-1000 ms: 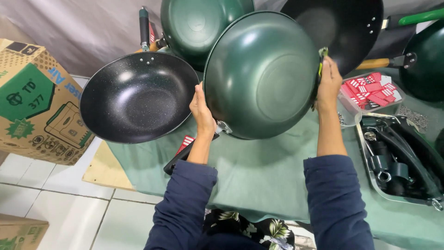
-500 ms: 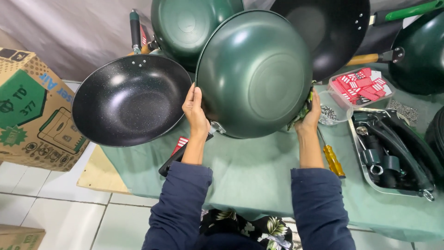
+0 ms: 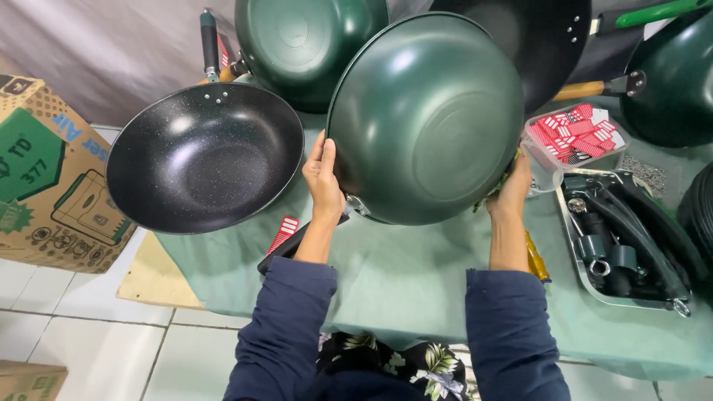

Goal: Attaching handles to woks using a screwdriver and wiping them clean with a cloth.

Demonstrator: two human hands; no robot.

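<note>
Above the green-clothed table (image 3: 416, 282), centre of view, you hold a dark green wok (image 3: 427, 119) up on edge, its rounded underside turned toward you. Your left hand (image 3: 324, 177) is pressed flat against its left rim, fingers pointing up; your right hand (image 3: 514, 187) grips the lower right rim, with a bit of yellow-green cloth (image 3: 496, 194) bunched between palm and metal. Hands well apart, each clamped on the wok, sleeves dark blue.

Left of it: a black speckled wok (image 3: 204, 157) lies open side up, overhanging the table's left edge, its dark handle (image 3: 209, 43) pointing far. Far behind: another green wok (image 3: 308, 44) showing its underside, and a black pan (image 3: 538, 44) partly hidden by the one you hold. Far right: one more green pan (image 3: 676, 85) with a wooden handle stub (image 3: 579, 90).

Right side: a clear tub of red-and-white tags (image 3: 575, 134), and nearer, a metal tray (image 3: 575, 249) of black handles and fittings. Beneath your left forearm, a black handle with a red tag (image 3: 282, 236) lies on the cloth. Left of the table, on the tiled floor, a cardboard box (image 3: 44, 178).
</note>
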